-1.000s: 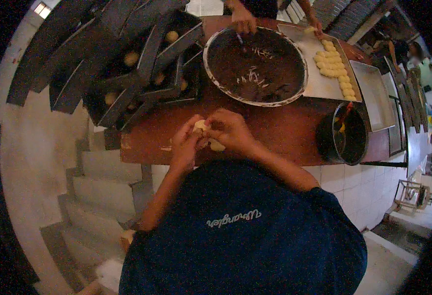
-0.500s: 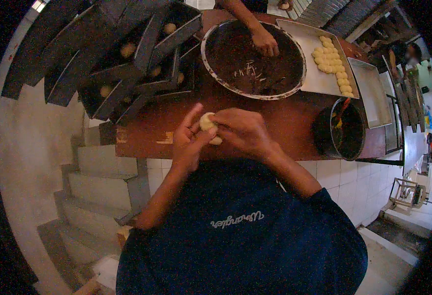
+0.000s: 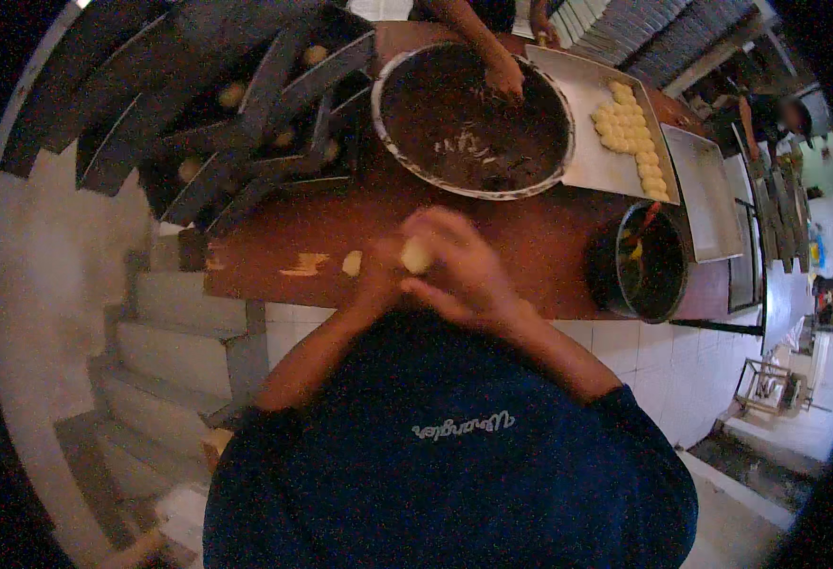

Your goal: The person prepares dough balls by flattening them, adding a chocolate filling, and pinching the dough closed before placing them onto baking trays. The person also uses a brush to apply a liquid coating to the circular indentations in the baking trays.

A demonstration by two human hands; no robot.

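Note:
In front of my body, above the brown table's near side, my right hand (image 3: 468,270) curls round a small pale dough ball (image 3: 417,256). My left hand (image 3: 383,275) is close against it on the left, smeared by motion, and its fingers do not show clearly. Another pale dough piece (image 3: 352,263) shows at the outer side of my left hand; whether it lies on the table or touches the hand I cannot tell. Beyond my hands stands a wide round basin (image 3: 473,194) with dark brown contents. Another person's hand (image 3: 503,78) reaches into that basin from the far side.
Dark metal loaf tins (image 3: 274,156), several with dough balls inside, are stacked at far left. Right of the basin, a shallow tray (image 3: 592,175) carries rows of yellowish dough balls (image 3: 630,128). A black pot (image 3: 615,270) holds a red-handled brush (image 3: 646,223). Another tray (image 3: 705,204) stands farther right.
My right hand has turned and closed over a dough ball, and my left hand has lowered. A dough piece now shows left of my left hand. The other person's hand has shifted within the basin.

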